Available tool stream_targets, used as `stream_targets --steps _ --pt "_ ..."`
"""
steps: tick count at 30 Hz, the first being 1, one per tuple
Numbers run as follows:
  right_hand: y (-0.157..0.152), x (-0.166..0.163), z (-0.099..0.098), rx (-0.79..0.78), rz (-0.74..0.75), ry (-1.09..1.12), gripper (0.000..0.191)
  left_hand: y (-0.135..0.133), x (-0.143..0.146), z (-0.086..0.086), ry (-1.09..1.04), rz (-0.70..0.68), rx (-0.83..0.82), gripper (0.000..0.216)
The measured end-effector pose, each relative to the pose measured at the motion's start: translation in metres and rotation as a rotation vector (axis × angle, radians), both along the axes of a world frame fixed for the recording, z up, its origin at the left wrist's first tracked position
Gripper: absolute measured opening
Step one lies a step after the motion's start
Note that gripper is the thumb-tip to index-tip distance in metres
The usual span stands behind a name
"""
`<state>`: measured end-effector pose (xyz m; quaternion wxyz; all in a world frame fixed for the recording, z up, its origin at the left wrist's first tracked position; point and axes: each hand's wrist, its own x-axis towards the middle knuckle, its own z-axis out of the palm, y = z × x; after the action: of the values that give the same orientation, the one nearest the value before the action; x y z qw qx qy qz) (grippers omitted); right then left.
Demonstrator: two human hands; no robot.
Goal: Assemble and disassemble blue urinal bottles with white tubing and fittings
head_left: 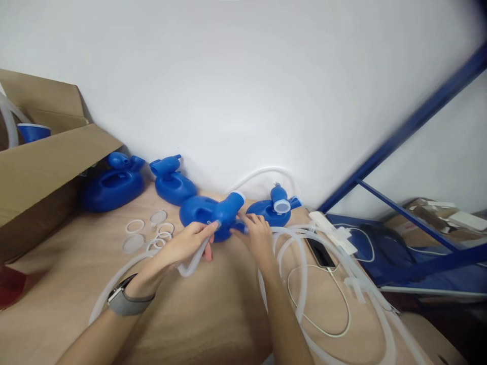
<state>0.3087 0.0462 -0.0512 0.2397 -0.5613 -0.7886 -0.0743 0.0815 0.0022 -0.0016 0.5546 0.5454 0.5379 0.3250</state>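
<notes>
"Blue handled bottle [198, 209] where?"
"On bench [186, 319], near wall [236, 101]."
"Grip, pose?"
"Left hand [194, 239] angled inward, thumb-finger pinch on translucent tube [195, 261]. Right hand [257, 234] back up, fingers curled around bottle's spout [240, 226]."

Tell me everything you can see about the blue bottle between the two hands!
The blue bottle looks like smooth plastic, with a rounded body and a darker hollow. Its wide neck slants up to the right, ending in a pale rim. It seems to rest on the brown table. The left hand pinches a cloudy tube up against it; the right hand is at its lower right end.
</notes>
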Motion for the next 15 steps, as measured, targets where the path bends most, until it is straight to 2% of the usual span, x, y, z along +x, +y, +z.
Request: stream_targets --steps 4,7,9,12,15 --pt "0.001 0.009 0.009 0.139 0.000 0.088 0.057 -0.014 -0.007 0.020 0.040 -0.117 0.104 0.059" --pt "-0.007 0.018 0.026 0.270 -0.013 0.174 0.041 -0.025 -0.016 0.029 0.080 -0.229 0.232 0.051" --pt "-0.014 0.024 0.037 0.357 -0.033 0.214 0.028 -0.032 -0.022 0.033 0.111 -0.243 0.307 0.059" --pt "-0.024 0.035 0.054 0.464 -0.042 0.235 0.025 -0.039 -0.026 0.036 0.034 -0.291 0.340 0.074" --pt "-0.035 0.047 0.071 0.530 -0.038 0.274 0.024 -0.044 -0.028 0.037 0.029 -0.340 0.365 0.073"
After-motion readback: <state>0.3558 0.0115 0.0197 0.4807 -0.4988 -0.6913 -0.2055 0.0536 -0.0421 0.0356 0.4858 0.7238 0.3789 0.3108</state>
